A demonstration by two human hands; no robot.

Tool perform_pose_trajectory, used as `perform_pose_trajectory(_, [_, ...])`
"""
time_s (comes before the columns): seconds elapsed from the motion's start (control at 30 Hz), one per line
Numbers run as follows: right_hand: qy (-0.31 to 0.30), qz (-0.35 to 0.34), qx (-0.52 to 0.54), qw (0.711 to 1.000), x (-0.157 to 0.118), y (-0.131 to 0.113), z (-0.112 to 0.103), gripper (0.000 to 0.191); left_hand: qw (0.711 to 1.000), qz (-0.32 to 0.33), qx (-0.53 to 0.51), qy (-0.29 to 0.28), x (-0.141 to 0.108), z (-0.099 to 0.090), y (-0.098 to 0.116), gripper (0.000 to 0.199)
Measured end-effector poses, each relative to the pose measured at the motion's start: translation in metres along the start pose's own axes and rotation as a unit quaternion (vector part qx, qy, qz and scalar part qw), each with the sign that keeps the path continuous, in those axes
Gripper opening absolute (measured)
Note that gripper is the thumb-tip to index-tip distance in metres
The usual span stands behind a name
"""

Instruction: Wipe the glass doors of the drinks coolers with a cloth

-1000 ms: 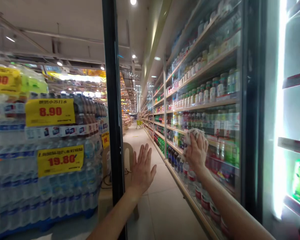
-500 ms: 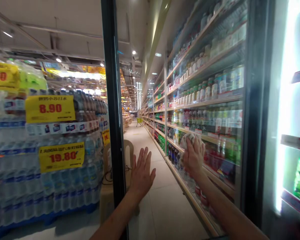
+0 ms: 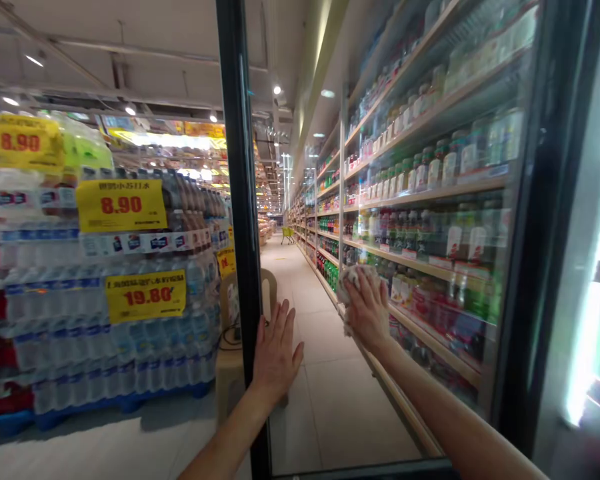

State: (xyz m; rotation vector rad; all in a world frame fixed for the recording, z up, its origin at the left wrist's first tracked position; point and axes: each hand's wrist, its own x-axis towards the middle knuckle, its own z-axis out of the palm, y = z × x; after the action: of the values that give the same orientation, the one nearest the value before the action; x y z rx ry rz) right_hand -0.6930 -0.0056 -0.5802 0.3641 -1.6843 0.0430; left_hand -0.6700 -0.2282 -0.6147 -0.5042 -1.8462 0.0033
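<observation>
A glass door in a dark frame stands before me, with shelves of bottles showing in the glass. My left hand lies flat on the glass beside the frame's left upright, fingers stretched out and holding nothing. To its right, my right hand presses a crumpled, whitish cloth against the pane, its fingers spread over the cloth. Part of the cloth is hidden under the palm.
Stacked packs of bottled water with yellow price signs stand at the left. A beige chair is just behind the door's left upright. Lit shelving is at the far right edge.
My right hand and the cloth have moved left across the glass, closer to my left hand. The view has shifted, showing more of the door's lower edge. My left hand remains flat beside the upright.
</observation>
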Motion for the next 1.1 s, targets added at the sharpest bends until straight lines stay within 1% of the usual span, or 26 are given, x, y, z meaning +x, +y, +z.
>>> perform_pose_trajectory(0.07, [-0.056,-0.098,0.019,0.993,-0.023,-0.018,0.000,0.048,1.000,0.001,0.000,-0.005,-0.005,-0.001,-0.001,0.068])
perform_pose_trajectory(0.13, [-0.106,-0.193,0.039,0.975,-0.042,-0.030,-0.001,0.047,1.000,0.003,-0.002,-0.010,-0.009,-0.003,-0.002,0.069])
perform_pose_trajectory(0.17, [-0.117,-0.220,0.046,0.967,-0.045,-0.033,-0.002,0.047,1.000,0.004,-0.003,-0.013,-0.011,-0.004,-0.002,0.069])
perform_pose_trajectory(0.2, [-0.120,-0.228,0.050,0.965,-0.042,-0.034,-0.002,0.047,1.000,0.004,-0.005,-0.016,-0.013,-0.005,-0.002,0.069])
perform_pose_trajectory(0.23, [-0.114,-0.216,0.050,0.968,-0.035,-0.032,-0.002,0.047,1.000,0.003,-0.008,-0.019,-0.015,-0.006,-0.002,0.069])
perform_pose_trajectory(0.33, [-0.073,-0.113,0.035,0.990,0.000,-0.028,0.001,0.049,0.999,-0.009,-0.031,-0.034,-0.020,-0.008,-0.001,0.072])
perform_pose_trajectory(0.37, [-0.065,-0.087,0.031,0.994,0.008,-0.029,0.002,0.050,0.998,-0.015,-0.044,-0.038,-0.022,-0.009,0.000,0.073])
perform_pose_trajectory(0.4, [-0.066,-0.077,0.029,0.994,0.011,-0.032,0.004,0.051,0.997,-0.021,-0.055,-0.042,-0.024,-0.009,0.001,0.074])
perform_pose_trajectory(0.43, [-0.075,-0.084,0.032,0.993,0.007,-0.037,0.005,0.052,0.997,-0.026,-0.065,-0.046,-0.028,-0.010,0.002,0.074])
perform_pose_trajectory(0.47, [-0.091,-0.110,0.040,0.989,-0.002,-0.043,0.006,0.051,0.996,-0.028,-0.071,-0.048,-0.032,-0.010,0.002,0.075])
perform_pose_trajectory(0.57, [-0.141,-0.235,0.072,0.959,-0.047,-0.060,0.004,0.045,0.996,-0.022,-0.072,-0.051,-0.045,-0.012,0.003,0.075])
perform_pose_trajectory(0.6, [-0.148,-0.269,0.080,0.948,-0.060,-0.063,0.004,0.042,0.996,-0.017,-0.069,-0.052,-0.048,-0.012,0.003,0.075])
perform_pose_trajectory(0.63, [-0.149,-0.288,0.084,0.942,-0.069,-0.063,0.003,0.040,0.996,-0.013,-0.066,-0.052,-0.051,-0.012,0.003,0.075])
perform_pose_trajectory(0.67, [-0.145,-0.290,0.085,0.942,-0.072,-0.060,0.002,0.039,0.997,-0.009,-0.064,-0.053,-0.053,-0.012,0.003,0.074])
perform_pose_trajectory(0.7, [-0.139,-0.273,0.081,0.948,-0.069,-0.055,0.001,0.040,0.997,-0.007,-0.061,-0.055,-0.054,-0.011,0.004,0.074])
perform_pose_trajectory(0.73, [-0.129,-0.241,0.072,0.959,-0.061,-0.049,0.001,0.041,0.997,-0.005,-0.058,-0.058,-0.054,-0.010,0.005,0.073])
perform_pose_trajectory(0.83, [-0.084,-0.109,0.029,0.990,-0.031,-0.031,0.001,0.043,0.996,-0.010,-0.051,-0.069,-0.049,-0.007,0.009,0.070])
perform_pose_trajectory(0.87, [-0.072,-0.079,0.018,0.994,-0.027,-0.028,0.001,0.044,0.996,-0.014,-0.050,-0.072,-0.047,-0.006,0.011,0.069])
perform_pose_trajectory(0.9, [-0.065,-0.066,0.012,0.996,-0.028,-0.026,0.000,0.043,0.996,-0.017,-0.051,-0.073,-0.045,-0.005,0.014,0.068])
perform_pose_trajectory(0.93, [-0.065,-0.071,0.012,0.995,-0.034,-0.026,-0.001,0.043,0.996,-0.017,-0.053,-0.074,-0.043,-0.004,0.016,0.067])
perform_pose_trajectory(0.97, [-0.075,-0.090,0.017,0.993,-0.045,-0.027,-0.003,0.042,0.996,-0.013,-0.056,-0.073,-0.042,-0.003,0.018,0.066])
perform_pose_trajectory(1.07, [-0.132,-0.179,0.038,0.974,-0.088,-0.031,-0.010,0.042,0.996,0.012,-0.064,-0.063,-0.040,0.000,0.024,0.063])
perform_pose_trajectory(1.1, [-0.146,-0.196,0.043,0.969,-0.097,-0.029,-0.012,0.042,0.996,0.019,-0.065,-0.061,-0.039,0.001,0.026,0.062])
